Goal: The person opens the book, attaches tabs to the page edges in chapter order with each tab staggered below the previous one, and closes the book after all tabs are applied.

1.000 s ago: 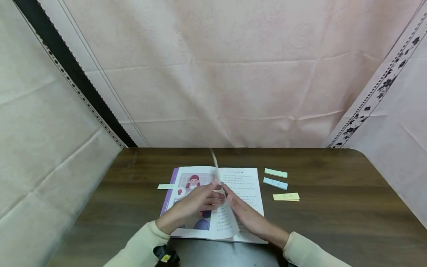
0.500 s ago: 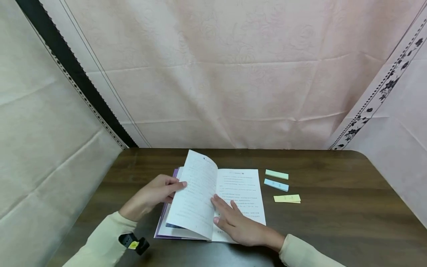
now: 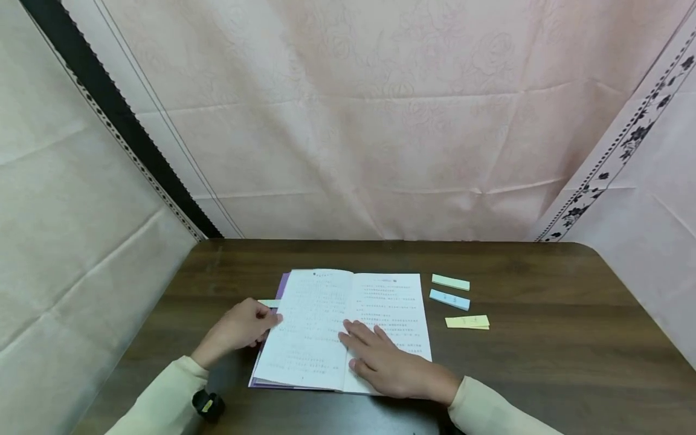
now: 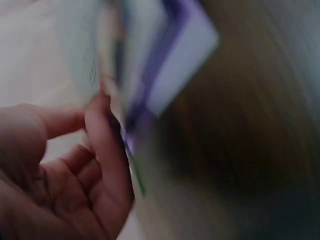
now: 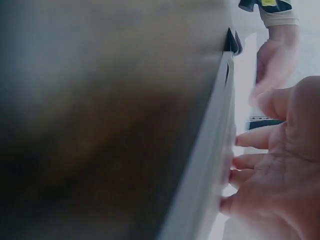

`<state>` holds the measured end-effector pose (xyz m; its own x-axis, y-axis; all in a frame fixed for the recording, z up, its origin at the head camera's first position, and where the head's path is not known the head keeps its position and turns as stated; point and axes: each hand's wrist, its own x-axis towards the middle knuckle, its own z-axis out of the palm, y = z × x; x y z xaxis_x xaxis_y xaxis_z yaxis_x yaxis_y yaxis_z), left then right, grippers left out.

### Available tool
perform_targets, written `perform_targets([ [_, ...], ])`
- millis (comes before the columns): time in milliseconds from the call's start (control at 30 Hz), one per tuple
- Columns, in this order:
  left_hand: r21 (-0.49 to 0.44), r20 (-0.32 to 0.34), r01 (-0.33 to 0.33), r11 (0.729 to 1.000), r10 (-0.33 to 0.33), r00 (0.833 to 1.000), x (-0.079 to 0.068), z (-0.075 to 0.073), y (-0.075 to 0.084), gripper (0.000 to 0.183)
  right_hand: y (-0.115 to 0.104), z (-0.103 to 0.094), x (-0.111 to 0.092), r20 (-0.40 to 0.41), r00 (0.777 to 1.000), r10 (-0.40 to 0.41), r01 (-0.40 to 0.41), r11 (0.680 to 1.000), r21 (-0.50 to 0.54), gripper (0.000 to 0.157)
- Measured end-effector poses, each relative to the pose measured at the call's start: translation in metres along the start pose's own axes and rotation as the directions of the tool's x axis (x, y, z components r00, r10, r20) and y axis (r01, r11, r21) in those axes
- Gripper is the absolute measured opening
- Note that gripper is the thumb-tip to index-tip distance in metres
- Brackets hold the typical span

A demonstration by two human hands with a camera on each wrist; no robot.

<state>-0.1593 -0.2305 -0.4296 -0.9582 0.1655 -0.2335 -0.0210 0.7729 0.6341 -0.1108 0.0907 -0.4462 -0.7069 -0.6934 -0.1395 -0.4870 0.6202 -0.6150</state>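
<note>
An open book (image 3: 388,302) with printed text on both pages and a purple cover edge lies on the table. My left hand (image 3: 241,325) is at the book's left side, thumb and forefinger pinching the outer edge of the left page (image 3: 310,338). The left wrist view shows that pinch close up, with the page blurred. Across the lower middle of the book rests my right hand (image 3: 388,365), its fingers spread near the spine; in the right wrist view its fingertips touch the paper. A pale green sticky tab (image 3: 269,303) pokes out at the left edge, partly behind the left hand.
To the right of the book lie a green sticky strip (image 3: 451,282), a blue one (image 3: 449,299) and overlapping yellow ones (image 3: 467,322). The brown wooden table (image 3: 544,338) ends at a hanging pale cloth (image 3: 380,151) behind and at both sides.
The left hand has carried a page over from right to left, and it now lies nearly flat, covering the illustrated page. The right hand has moved from the lifted page to rest near the spine.
</note>
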Motion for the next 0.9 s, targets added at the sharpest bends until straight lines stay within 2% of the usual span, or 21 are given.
perform_targets([
  [33, 0.096, -0.04, 0.008, 0.995, -0.005, 0.999, -0.001, 0.002, 0.0, 0.04, -0.001, -0.001, 0.001, 0.005, 1.0, -0.005, 0.005, 1.0, -0.017, 0.054],
  [100, 0.254, -0.111, 0.018, 0.967, 0.01, 0.994, -0.002, 0.006, 0.005, 0.042, 0.0, -0.002, 0.003, 0.021, 1.0, -0.019, 0.021, 0.998, -0.052, 0.053],
  [167, 0.31, -0.139, 0.001, 0.951, 0.045, 0.989, 0.0, 0.008, 0.015, 0.035, 0.005, -0.003, 0.006, 0.041, 0.998, -0.037, 0.04, 0.995, -0.088, 0.053],
  [267, 0.256, -0.101, -0.103, 0.961, 0.132, 0.986, 0.009, 0.012, 0.038, 0.021, 0.028, 0.002, 0.014, 0.064, 0.994, -0.086, 0.093, 0.989, -0.119, 0.054],
  [333, 0.176, -0.036, -0.186, 0.967, 0.195, 0.98, 0.019, 0.015, 0.054, 0.016, 0.046, 0.007, 0.019, 0.07, 0.99, -0.122, 0.131, 0.982, -0.134, 0.055],
  [400, 0.125, 0.035, -0.258, 0.958, 0.256, 0.966, 0.031, 0.02, 0.066, 0.015, 0.062, 0.011, 0.022, 0.071, 0.986, -0.152, 0.16, 0.977, -0.14, 0.057],
  [433, 0.106, 0.073, -0.282, 0.953, 0.276, 0.958, 0.037, 0.022, 0.071, 0.016, 0.064, 0.011, 0.021, 0.072, 0.985, -0.158, 0.167, 0.976, -0.141, 0.057],
  [500, 0.085, 0.15, -0.304, 0.949, 0.29, 0.945, 0.048, 0.025, 0.078, 0.016, 0.055, 0.003, 0.017, 0.089, 0.989, -0.122, 0.133, 0.982, -0.131, 0.058],
  [567, 0.097, 0.208, -0.305, 0.948, 0.28, 0.937, 0.059, 0.028, 0.082, 0.017, 0.043, -0.005, 0.012, 0.098, 0.991, -0.087, 0.099, 0.988, -0.117, 0.058],
  [667, 0.135, 0.272, -0.274, 0.952, 0.23, 0.934, 0.068, 0.03, 0.084, 0.017, 0.023, -0.017, 0.006, 0.118, 0.993, -0.027, 0.038, 0.995, -0.089, 0.058],
  [767, 0.168, 0.302, -0.23, 0.959, 0.173, 0.938, 0.072, 0.031, 0.083, 0.021, 0.019, -0.021, 0.005, 0.124, 0.992, -0.026, 0.032, 0.998, -0.052, 0.057],
  [833, 0.173, 0.317, -0.202, 0.964, 0.139, 0.938, 0.073, 0.031, 0.081, 0.024, 0.007, -0.03, 0.003, 0.144, 0.99, -0.006, 0.009, 1.0, -0.02, 0.055],
  [900, 0.173, 0.322, -0.179, 0.969, 0.116, 0.94, 0.074, 0.032, 0.079, 0.025, 0.008, -0.034, 0.003, 0.123, 0.992, -0.01, 0.009, 1.0, 0.012, 0.05],
])
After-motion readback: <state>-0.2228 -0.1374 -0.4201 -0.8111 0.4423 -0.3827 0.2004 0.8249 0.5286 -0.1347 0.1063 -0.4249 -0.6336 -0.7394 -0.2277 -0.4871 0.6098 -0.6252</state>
